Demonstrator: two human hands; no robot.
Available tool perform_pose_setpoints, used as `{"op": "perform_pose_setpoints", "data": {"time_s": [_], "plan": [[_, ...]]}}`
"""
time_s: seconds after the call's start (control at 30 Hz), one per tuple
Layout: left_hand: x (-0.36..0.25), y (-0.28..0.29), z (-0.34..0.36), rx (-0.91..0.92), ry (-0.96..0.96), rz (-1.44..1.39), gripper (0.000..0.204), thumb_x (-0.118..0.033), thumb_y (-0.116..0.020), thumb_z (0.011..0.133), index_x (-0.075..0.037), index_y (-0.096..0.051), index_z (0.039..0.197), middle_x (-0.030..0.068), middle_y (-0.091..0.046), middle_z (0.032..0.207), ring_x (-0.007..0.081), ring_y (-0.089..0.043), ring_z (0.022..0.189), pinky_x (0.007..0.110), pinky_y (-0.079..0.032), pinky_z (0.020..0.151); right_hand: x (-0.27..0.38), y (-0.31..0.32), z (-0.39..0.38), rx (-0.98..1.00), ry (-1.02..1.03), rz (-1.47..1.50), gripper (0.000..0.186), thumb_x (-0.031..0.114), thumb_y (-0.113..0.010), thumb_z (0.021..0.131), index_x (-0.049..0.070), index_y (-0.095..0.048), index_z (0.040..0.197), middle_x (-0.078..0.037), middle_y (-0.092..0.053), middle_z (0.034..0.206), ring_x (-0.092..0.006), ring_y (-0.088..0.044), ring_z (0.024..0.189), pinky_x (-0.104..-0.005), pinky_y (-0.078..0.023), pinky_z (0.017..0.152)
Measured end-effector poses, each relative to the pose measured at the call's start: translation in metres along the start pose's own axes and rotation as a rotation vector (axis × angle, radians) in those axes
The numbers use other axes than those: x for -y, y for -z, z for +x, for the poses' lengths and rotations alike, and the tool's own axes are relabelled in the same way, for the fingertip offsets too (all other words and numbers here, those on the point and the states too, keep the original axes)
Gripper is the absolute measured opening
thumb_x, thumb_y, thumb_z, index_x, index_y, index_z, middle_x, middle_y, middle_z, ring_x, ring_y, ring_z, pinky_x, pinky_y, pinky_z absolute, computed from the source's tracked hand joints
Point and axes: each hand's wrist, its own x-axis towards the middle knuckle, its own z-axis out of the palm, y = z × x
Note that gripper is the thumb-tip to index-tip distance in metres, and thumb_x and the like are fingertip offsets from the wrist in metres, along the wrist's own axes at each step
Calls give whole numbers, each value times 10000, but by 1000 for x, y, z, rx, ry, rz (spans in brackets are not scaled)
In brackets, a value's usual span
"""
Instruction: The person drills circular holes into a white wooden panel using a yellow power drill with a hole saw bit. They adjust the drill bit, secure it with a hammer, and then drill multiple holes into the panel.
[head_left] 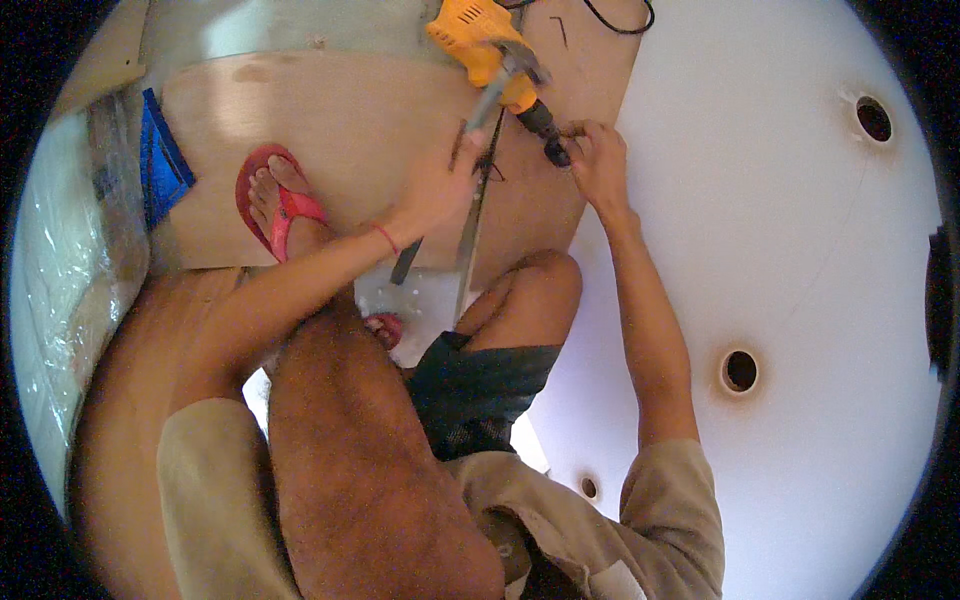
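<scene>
My left hand (440, 185) is closed around the handle of a claw hammer (490, 98), whose metal head is raised over the yellow power drill (478, 35). The dark end of its grip sticks out below my hand. The drill lies on the wooden board with its chuck (536, 118) pointing toward my right hand (600, 165). A short black round bit (557, 152) sits at the chuck's tip. My right fingers are bent and pinched at this bit. The fingertips are partly hidden, so their exact hold is hard to make out.
Under the tools lies a light wooden board (350, 110). A thin hex key (562, 32) and a black cable (625, 28) are beyond the drill. To the right, a white panel (700, 200) has round holes. Clear plastic wrapping (65, 270) and a blue piece (162, 165) are at left.
</scene>
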Motion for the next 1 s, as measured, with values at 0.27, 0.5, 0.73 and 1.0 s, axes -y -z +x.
{"op": "perform_pose_setpoints", "data": {"time_s": [0.27,0.5,0.73,1.0], "plan": [[-15,2,-2,35,-106,277,321,-354,-484,1086,-34,-512,1075,227,-616,707,439,-617,636,516,-458,570,5,-1,9,-18,9,-69,153,90,-775,820,51,-750,966,-147,-749,968,-345,-675,980,-443,-504,921],[-6,-6,-3,-61,-142,81,327,-360,-471,1087,-36,-513,1066,239,-613,675,477,-616,611,573,-449,553,2,-3,18,-32,38,26,172,157,-765,841,56,-745,979,-145,-734,957,-369,-656,953,-477,-471,932],[-2,-9,4,29,-209,222,317,-350,-462,1096,-35,-486,1058,233,-613,706,454,-610,613,541,-450,562,5,-4,22,-42,54,-32,165,94,-769,833,42,-741,987,-131,-749,970,-355,-670,972,-458,-501,900],[-15,-4,6,118,-59,389,329,-375,-445,1101,-47,-465,1114,254,-654,806,452,-656,731,553,-475,636,-6,-10,28,7,39,94,148,199,-737,885,85,-732,982,-131,-720,1008,-375,-632,1027,-498,-448,945]]}}
